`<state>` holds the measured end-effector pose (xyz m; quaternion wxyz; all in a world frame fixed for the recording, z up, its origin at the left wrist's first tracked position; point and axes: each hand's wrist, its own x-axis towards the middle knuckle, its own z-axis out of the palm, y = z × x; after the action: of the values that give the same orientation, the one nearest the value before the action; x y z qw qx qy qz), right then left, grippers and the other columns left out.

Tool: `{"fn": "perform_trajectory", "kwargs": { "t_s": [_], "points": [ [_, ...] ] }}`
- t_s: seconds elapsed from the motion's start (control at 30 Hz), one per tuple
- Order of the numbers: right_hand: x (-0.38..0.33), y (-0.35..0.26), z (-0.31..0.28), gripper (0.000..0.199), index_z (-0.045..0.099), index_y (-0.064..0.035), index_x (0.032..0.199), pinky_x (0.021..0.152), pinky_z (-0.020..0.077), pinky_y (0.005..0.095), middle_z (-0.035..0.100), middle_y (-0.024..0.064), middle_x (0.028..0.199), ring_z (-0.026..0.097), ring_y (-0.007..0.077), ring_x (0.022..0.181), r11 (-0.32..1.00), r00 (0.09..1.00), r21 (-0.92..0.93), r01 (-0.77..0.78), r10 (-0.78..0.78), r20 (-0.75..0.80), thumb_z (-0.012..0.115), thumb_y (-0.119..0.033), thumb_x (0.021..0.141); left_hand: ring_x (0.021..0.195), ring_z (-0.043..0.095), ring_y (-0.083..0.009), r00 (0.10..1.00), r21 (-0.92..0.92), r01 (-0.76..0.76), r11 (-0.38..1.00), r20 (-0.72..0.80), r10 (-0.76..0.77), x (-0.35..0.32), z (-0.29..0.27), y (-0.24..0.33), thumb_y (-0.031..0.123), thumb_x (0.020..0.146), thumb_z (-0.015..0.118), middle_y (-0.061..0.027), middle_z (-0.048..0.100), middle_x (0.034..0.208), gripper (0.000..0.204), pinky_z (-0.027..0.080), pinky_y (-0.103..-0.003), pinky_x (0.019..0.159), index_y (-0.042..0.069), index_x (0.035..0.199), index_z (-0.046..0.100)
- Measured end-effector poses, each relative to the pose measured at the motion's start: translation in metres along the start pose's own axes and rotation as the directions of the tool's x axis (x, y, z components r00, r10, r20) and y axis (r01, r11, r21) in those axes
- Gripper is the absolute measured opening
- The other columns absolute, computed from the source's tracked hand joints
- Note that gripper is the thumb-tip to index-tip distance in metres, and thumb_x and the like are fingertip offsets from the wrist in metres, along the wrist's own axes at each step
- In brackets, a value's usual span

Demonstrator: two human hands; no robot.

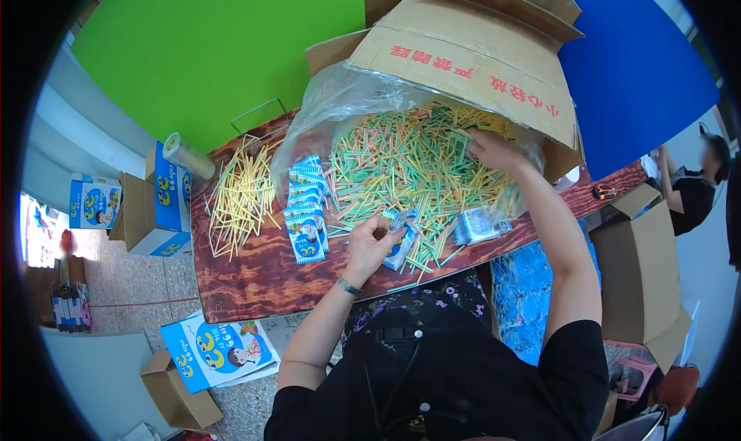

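One blue packet at frame centre, pinched in left hand. Right hand is in coloured sticks, upper right of centre; can't tell its grip. Overlapping packets lie left of centre.

Two piles of sticks, too many sticks to count
One pile has mixed colours, one has yellow sticks. One row of blue packets and one small packet stack are too bunched to count, plus one single packet. One left hand, one right hand, one table, one clear jar, at least three blue picture boxes, at least two brown cartons.
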<state>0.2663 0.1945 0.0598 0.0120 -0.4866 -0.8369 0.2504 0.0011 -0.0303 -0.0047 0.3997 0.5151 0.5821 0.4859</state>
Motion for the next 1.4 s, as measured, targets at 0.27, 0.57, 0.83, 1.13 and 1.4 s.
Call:
{"fn": "perform_trajectory", "kwargs": {
  "t_s": [0.27, 0.57, 0.83, 1.13, 1.4],
  "points": [
    [-0.004, -0.007, 0.006, 0.025, 0.05, -0.0087, 0.109, 0.058, 0.0402, 0.0234, 0.049, -0.0021, 0.082, 0.049, 0.0077, 0.071, 0.622, 0.965, 0.743, -0.247, 0.093, 0.243, 0.048, -0.033, 0.102, 0.061, 0.046, -0.0043, 0.999, 0.012, -0.019, 1.0, -0.045, 0.019, 0.002, -0.003, 0.004, 0.016, 0.077, 0.08, 0.0032, 0.053, 0.067, 0.024, 0.038, -0.022, 0.053, 0.004, 0.076, 0.059],
    [-0.017, -0.024, 0.014, 0.022, 0.05, -0.0104, 0.113, 0.052, 0.0325, 0.0182, 0.047, -0.0042, 0.083, 0.041, 0.0039, 0.065, 0.503, 0.952, 0.843, -0.19, -0.115, 0.283, 0.048, -0.029, 0.102, 0.061, 0.05, -0.0057, 0.998, 0.007, -0.046, 0.999, -0.051, 0.046, 0.002, -0.004, -0.004, 0.016, 0.078, 0.078, 0.0013, 0.057, 0.067, 0.021, 0.041, -0.023, 0.055, 0.003, 0.079, 0.062],
    [-0.023, -0.049, 0.019, 0.016, 0.052, -0.0112, 0.103, 0.06, 0.0383, 0.0194, 0.05, -0.0045, 0.085, 0.046, 0.0051, 0.071, 0.405, 0.958, 0.904, -0.137, -0.179, 0.226, 0.045, -0.025, 0.103, 0.061, 0.055, -0.0086, 0.993, -0.001, -0.041, 0.999, -0.111, 0.04, 0.008, -0.007, -0.008, 0.017, 0.077, 0.078, -0.0021, 0.06, 0.068, 0.021, 0.044, -0.025, 0.055, 0.003, 0.08, 0.063],
    [-0.05, -0.151, -0.024, 0.017, 0.051, -0.0028, 0.099, 0.069, 0.048, 0.0508, 0.063, 0.0214, 0.08, 0.063, 0.0418, 0.08, 0.857, 0.838, -0.142, 0.495, -0.428, 0.338, 0.052, -0.02, 0.094, 0.063, 0.062, -0.0181, 0.935, 0.246, -0.254, 0.935, -0.183, 0.302, 0.018, -0.013, 0.006, 0.013, 0.078, 0.075, -0.0086, 0.063, 0.072, 0.018, 0.048, -0.03, 0.056, 0.001, 0.085, 0.063],
    [-0.046, -0.195, -0.031, 0.017, 0.058, -0.0033, 0.102, 0.071, 0.0515, 0.0473, 0.067, 0.018, 0.087, 0.067, 0.0353, 0.086, 0.753, 0.829, -0.447, 0.482, -0.228, 0.51, 0.056, -0.011, 0.087, 0.063, 0.063, -0.0183, 0.919, 0.275, -0.29, 0.917, -0.187, 0.347, 0.018, -0.012, 0.006, 0.009, 0.076, 0.076, -0.0085, 0.062, 0.072, 0.018, 0.049, -0.031, 0.056, 0.001, 0.087, 0.063]
  ]
}}
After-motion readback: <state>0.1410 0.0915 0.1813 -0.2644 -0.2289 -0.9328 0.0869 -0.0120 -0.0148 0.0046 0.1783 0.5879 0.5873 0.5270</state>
